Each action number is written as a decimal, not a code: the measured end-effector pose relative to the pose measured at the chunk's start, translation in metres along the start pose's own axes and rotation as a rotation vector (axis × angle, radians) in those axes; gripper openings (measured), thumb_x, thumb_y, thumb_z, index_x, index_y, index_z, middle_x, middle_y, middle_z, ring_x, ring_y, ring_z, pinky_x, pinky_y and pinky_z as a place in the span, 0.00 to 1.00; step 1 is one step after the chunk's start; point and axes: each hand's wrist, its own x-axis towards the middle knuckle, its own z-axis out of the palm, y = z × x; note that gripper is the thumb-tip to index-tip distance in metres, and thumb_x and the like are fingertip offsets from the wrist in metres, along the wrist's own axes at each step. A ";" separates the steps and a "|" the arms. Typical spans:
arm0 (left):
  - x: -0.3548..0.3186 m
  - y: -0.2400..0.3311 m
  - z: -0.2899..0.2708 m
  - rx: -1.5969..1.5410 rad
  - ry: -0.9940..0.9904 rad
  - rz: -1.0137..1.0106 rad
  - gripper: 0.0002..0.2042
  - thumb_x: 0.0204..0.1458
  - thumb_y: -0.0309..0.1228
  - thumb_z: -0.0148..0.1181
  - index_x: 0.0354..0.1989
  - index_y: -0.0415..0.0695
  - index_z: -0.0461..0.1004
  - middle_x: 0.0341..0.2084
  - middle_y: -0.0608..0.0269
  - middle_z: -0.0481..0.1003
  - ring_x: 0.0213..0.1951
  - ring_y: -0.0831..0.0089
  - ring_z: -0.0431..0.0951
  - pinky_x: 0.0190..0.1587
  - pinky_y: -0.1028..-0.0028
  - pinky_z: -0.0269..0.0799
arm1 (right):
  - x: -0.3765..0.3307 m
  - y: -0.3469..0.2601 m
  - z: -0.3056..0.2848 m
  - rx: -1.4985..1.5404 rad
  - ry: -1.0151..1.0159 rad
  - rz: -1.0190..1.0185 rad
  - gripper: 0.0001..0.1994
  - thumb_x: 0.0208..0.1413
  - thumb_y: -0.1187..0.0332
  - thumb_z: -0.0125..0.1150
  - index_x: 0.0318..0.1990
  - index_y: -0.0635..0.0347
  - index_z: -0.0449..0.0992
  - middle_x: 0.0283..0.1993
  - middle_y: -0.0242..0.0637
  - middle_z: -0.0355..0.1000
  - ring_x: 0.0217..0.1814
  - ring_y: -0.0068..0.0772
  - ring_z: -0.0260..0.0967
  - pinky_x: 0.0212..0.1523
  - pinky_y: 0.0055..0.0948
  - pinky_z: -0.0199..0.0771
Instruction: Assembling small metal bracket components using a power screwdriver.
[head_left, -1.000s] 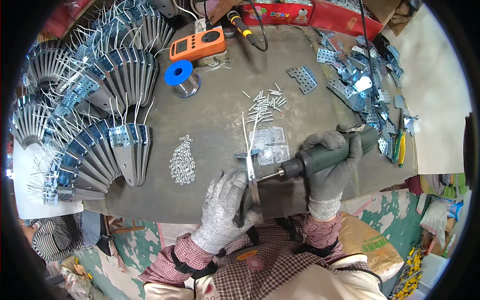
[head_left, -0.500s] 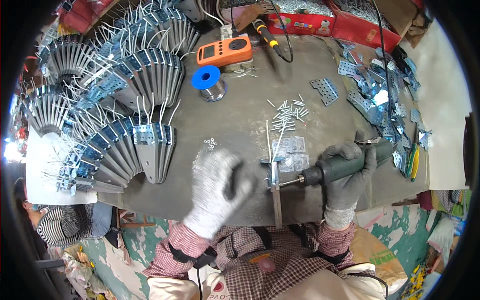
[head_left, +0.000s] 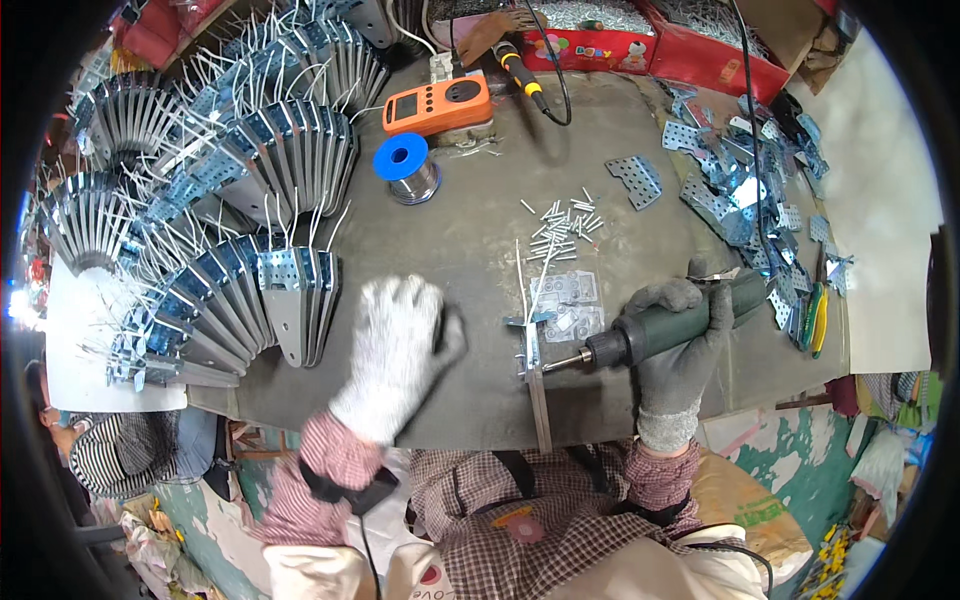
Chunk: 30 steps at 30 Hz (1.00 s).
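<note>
My left hand [head_left: 392, 345], in a white knit glove, reaches palm down over the table left of centre. Its fingers stretch forward with the thumb apart, and they cover the spot where small nuts lay. My right hand [head_left: 690, 345], in a grey glove, is wrapped round a dark green electric screwdriver [head_left: 660, 330]. The tool's metal bit [head_left: 568, 361] points left, its tip at a small metal bracket assembly [head_left: 530, 345] with white wires. That assembly sits at the end of a dark bar [head_left: 541, 415] at the table's near edge. Beyond it lie clear plastic pieces [head_left: 570, 300] and a pile of screws [head_left: 558, 235].
Fanned rows of grey metal brackets [head_left: 230, 300] with white wires fill the left. A blue-topped solder spool [head_left: 408, 170], an orange meter [head_left: 438, 106] and a soldering iron [head_left: 522, 75] stand behind. Perforated plates [head_left: 720, 200] and pliers [head_left: 818, 320] lie right, red boxes [head_left: 600, 50] at the back.
My left hand has moved left and forward, onto the spot of the small nuts. My right hand keeps the screwdriver against the bracket assembly. The whole view has shifted slightly.
</note>
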 end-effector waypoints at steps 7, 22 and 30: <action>-0.042 0.077 0.006 -1.034 0.108 -0.402 0.08 0.53 0.21 0.65 0.38 0.39 0.72 0.38 0.56 0.77 0.38 0.67 0.78 0.42 0.70 0.75 | 0.001 -0.001 -0.006 0.054 -0.042 0.048 0.18 0.66 0.60 0.59 0.58 0.59 0.72 0.33 0.28 0.68 0.38 0.25 0.68 0.58 0.42 0.69; -0.048 0.077 0.019 -0.735 0.193 -0.143 0.13 0.51 0.27 0.71 0.37 0.38 0.71 0.36 0.50 0.78 0.35 0.59 0.81 0.36 0.66 0.78 | -0.003 0.002 -0.005 -0.023 -0.003 0.004 0.11 0.67 0.58 0.59 0.48 0.53 0.72 0.34 0.26 0.68 0.37 0.26 0.69 0.56 0.42 0.71; -0.050 0.072 0.011 -1.057 0.143 -0.276 0.12 0.53 0.23 0.68 0.45 0.39 0.75 0.39 0.51 0.77 0.39 0.58 0.80 0.42 0.64 0.76 | -0.001 -0.002 -0.012 -0.072 -0.032 0.016 0.14 0.67 0.53 0.58 0.39 0.52 0.67 0.35 0.25 0.66 0.40 0.25 0.68 0.58 0.42 0.68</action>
